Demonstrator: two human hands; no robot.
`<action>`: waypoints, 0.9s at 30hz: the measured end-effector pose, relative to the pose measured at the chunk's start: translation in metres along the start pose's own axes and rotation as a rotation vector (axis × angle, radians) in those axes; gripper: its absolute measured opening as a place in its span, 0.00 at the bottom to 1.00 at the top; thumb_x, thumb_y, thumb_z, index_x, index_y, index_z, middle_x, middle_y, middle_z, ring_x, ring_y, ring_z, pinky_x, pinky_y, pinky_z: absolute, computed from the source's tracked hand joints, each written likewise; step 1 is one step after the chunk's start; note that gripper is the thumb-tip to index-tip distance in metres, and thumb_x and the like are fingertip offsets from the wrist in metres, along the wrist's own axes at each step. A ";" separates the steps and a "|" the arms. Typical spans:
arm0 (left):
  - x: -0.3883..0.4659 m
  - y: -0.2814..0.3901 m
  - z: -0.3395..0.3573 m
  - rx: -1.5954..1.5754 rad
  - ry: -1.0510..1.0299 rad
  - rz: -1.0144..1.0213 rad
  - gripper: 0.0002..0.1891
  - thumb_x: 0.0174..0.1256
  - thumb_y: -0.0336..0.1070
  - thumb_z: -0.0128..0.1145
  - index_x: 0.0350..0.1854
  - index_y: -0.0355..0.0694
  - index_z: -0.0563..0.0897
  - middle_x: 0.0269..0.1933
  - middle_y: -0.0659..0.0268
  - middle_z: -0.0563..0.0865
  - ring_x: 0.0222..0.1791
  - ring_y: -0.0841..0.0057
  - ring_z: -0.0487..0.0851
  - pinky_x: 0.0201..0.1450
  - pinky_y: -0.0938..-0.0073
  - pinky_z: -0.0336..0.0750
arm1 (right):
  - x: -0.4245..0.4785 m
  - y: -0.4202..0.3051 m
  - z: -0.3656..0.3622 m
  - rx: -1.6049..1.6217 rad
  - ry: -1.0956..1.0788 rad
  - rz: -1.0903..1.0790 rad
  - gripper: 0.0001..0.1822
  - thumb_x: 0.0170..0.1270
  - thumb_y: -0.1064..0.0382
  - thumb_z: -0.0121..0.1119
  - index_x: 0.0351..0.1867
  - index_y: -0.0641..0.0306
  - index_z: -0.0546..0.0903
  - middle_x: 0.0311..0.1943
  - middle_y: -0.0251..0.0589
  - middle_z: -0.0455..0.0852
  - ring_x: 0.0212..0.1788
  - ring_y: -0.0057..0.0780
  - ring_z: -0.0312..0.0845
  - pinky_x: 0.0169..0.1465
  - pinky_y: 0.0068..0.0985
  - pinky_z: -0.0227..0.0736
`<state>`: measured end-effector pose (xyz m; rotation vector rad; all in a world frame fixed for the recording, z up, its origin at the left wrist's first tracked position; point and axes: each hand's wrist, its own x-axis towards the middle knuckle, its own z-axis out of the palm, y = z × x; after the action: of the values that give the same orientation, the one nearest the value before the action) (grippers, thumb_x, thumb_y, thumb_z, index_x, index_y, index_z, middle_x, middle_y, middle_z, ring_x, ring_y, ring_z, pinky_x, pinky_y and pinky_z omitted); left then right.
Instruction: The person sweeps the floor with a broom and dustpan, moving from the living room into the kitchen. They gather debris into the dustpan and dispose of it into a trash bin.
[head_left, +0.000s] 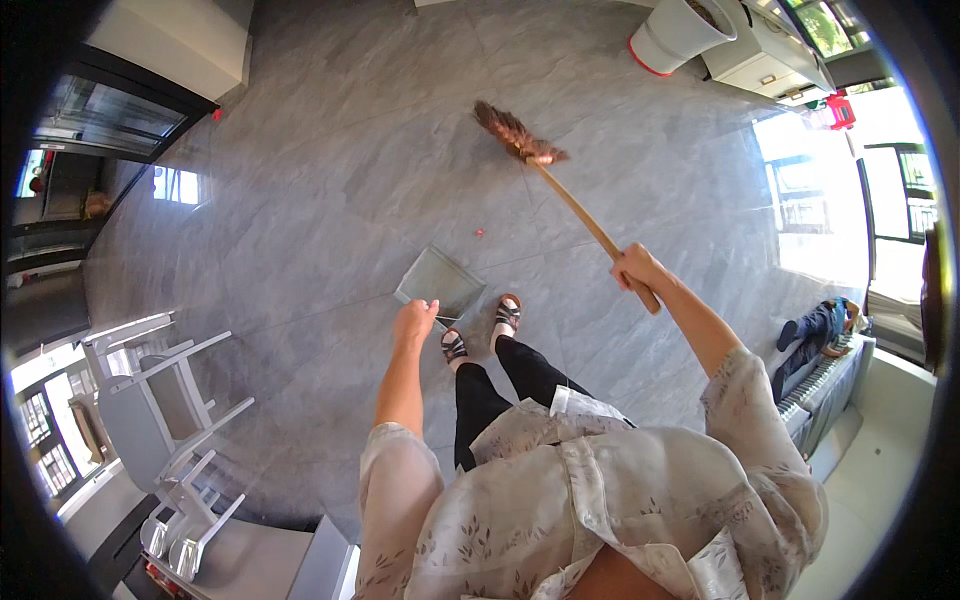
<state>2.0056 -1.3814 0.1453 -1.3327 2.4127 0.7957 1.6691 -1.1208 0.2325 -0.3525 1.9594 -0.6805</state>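
Note:
My right hand (637, 268) is closed around the light wooden handle of a broom (581, 210). The broom's reddish-brown bristle head points away from me, over the grey tiled floor. My left hand (417, 321) grips the handle of a dustpan (441, 281), whose flat grey pan lies just in front of my feet. Between the pan and the broom head, a small red scrap (480, 232) is on the floor. Whether the bristles touch the floor, I cannot tell.
Grey chairs (161, 405) stand upturned at the left, by a table (255, 551). A white bin (675, 37) and a drawer cabinet (765, 67) are at the upper right. At the right, another person (810, 341) is by a sofa (877, 435). A dark-framed glass door (112, 105) is upper left.

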 end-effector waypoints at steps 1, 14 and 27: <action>0.003 0.003 0.000 0.009 -0.011 0.001 0.20 0.55 0.51 0.48 0.23 0.36 0.78 0.28 0.51 0.80 0.31 0.55 0.77 0.33 0.59 0.70 | 0.014 -0.012 0.002 0.012 0.023 0.026 0.07 0.34 0.70 0.54 0.06 0.68 0.72 0.06 0.42 0.71 0.08 0.26 0.66 0.11 0.22 0.60; 0.042 0.010 0.002 0.050 -0.028 0.000 0.19 0.53 0.50 0.50 0.21 0.36 0.78 0.27 0.52 0.80 0.31 0.55 0.78 0.33 0.59 0.71 | 0.011 0.127 0.052 -0.690 -0.081 0.026 0.09 0.45 0.67 0.49 0.26 0.73 0.75 0.18 0.50 0.79 0.21 0.40 0.78 0.26 0.33 0.74; 0.061 0.022 -0.018 0.112 -0.150 -0.014 0.19 0.54 0.51 0.48 0.24 0.37 0.79 0.30 0.52 0.81 0.34 0.56 0.78 0.37 0.60 0.71 | -0.140 0.120 0.043 0.346 0.018 0.418 0.07 0.37 0.69 0.56 0.11 0.69 0.72 0.08 0.38 0.70 0.08 0.24 0.64 0.12 0.21 0.60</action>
<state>1.9540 -1.4248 0.1378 -1.2025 2.2928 0.7183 1.7773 -0.9658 0.2464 0.2690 1.8094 -0.7269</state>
